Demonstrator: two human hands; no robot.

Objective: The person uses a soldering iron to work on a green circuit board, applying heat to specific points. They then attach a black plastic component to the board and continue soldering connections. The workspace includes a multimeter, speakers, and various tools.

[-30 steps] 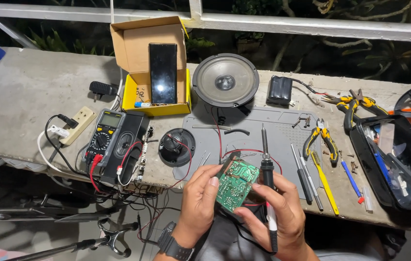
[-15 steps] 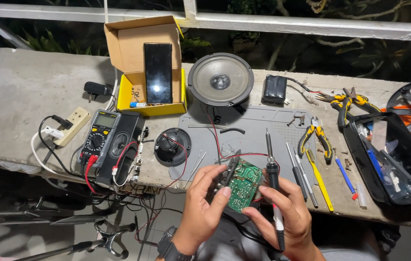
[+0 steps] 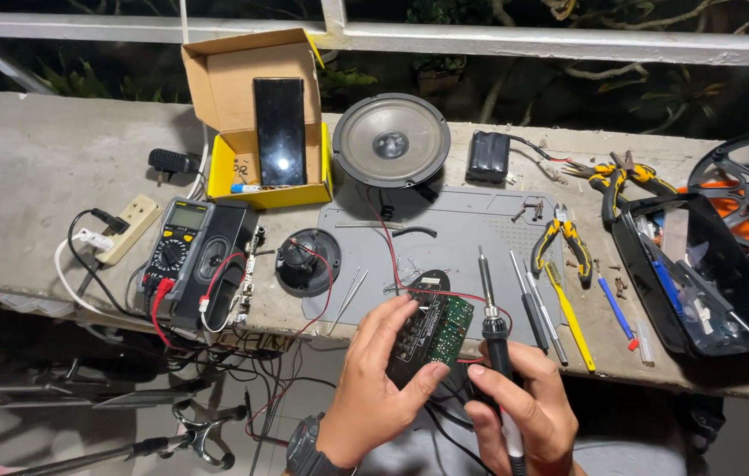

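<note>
My left hand [image 3: 373, 388] grips a green circuit board [image 3: 432, 333] by its lower edge, near the front rim of the concrete ledge [image 3: 31, 176]. Red and black wires run from the board toward the big round speaker [image 3: 390, 141] and a small black speaker [image 3: 306, 261]. My right hand [image 3: 520, 407] is closed around a black soldering iron [image 3: 491, 322], tip pointing up and away, just right of the board. A dark watch sits on my left wrist.
A grey work mat [image 3: 463, 231] lies under the tools. A yellow multimeter [image 3: 174, 250], an open cardboard box [image 3: 255, 115] with a phone, a battery pack [image 3: 489, 157], yellow pliers [image 3: 563, 234], screwdrivers and an open black case [image 3: 700, 273] surround it.
Both hands have lowered slightly toward me with the board. The soldering iron has swung more upright beside the board's right edge.
</note>
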